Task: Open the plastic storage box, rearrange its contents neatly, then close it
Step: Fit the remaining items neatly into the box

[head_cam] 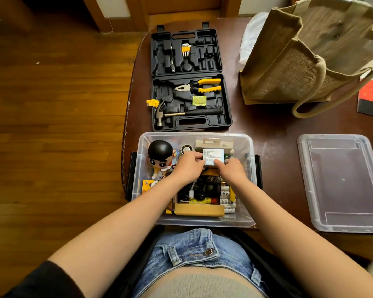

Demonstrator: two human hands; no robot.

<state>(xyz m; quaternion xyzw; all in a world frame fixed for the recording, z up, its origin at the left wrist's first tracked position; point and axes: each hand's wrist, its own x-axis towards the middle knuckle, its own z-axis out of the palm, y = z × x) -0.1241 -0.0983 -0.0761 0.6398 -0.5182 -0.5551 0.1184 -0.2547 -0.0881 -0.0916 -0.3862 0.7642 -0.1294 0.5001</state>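
Holding one white-labelled packet [213,157] between them, the left hand [188,167] and right hand [232,171] each pinch an edge, grip clamped on it, over the far half of one clear box [142,145] on the tabletop [276,125]. Inside: one figurine [160,154], one row of batteries [227,197]. One lid [342,181] lies right; one open toolcase [190,79] far, with one hammer [181,114] and one pliers [199,85].

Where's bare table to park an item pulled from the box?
Free: the strip of table between the storage box and its lid, and the patch between tool case and jute bag. Crowded: inside the box, where both the left hand and right hand hold a small white box.
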